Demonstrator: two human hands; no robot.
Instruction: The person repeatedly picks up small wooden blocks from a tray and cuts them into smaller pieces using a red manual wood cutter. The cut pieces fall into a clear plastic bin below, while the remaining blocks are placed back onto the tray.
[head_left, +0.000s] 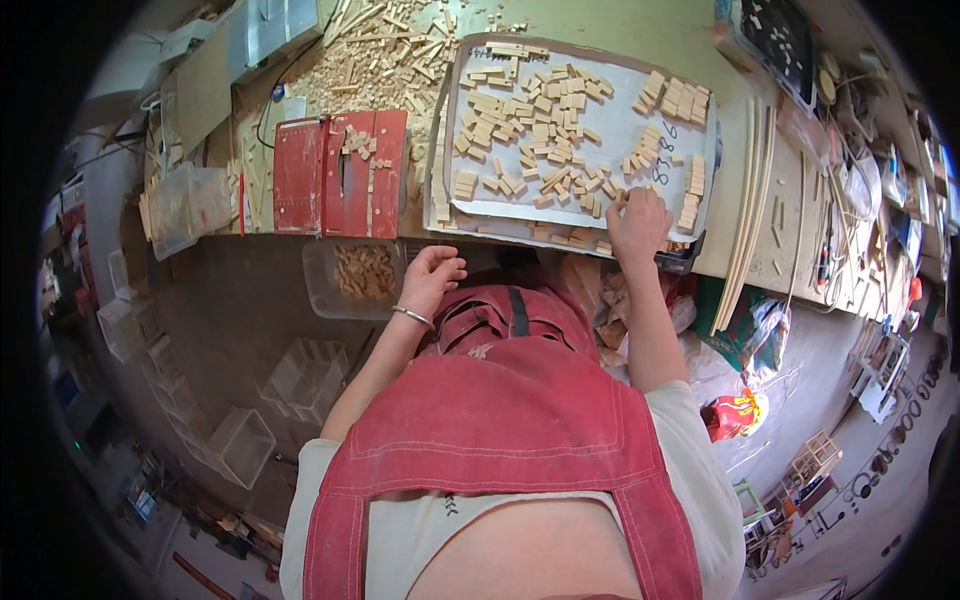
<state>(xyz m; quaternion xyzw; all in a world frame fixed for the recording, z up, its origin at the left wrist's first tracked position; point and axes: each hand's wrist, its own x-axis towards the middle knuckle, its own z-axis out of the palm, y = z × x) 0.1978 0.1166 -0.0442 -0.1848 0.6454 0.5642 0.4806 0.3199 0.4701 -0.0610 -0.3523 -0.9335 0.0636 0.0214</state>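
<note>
My right hand (640, 222) is over the front right part of a shallow tray lined with white sheet (560, 214). Its thumb and fingertips are pinched together beside some small wooden blocks (597, 186); what lies between them is too small to make out. Loose blocks (540, 130) cover the middle of the tray, while others stand in neat rows (686, 100) along its right side. My left hand (432, 278), with a bangle at the wrist, hovers before my red apron (500, 420), short of the tray. Its fingers are loosely bent and apart, and nothing shows in them.
Left of the tray sits a red slotted plate (295, 180) with several wood pieces on it. A clear bin of wood pieces (362, 272) stands below the bench edge. Wood scraps (385, 60) heap behind. Long thin strips (748, 210) jut over the bench edge at right.
</note>
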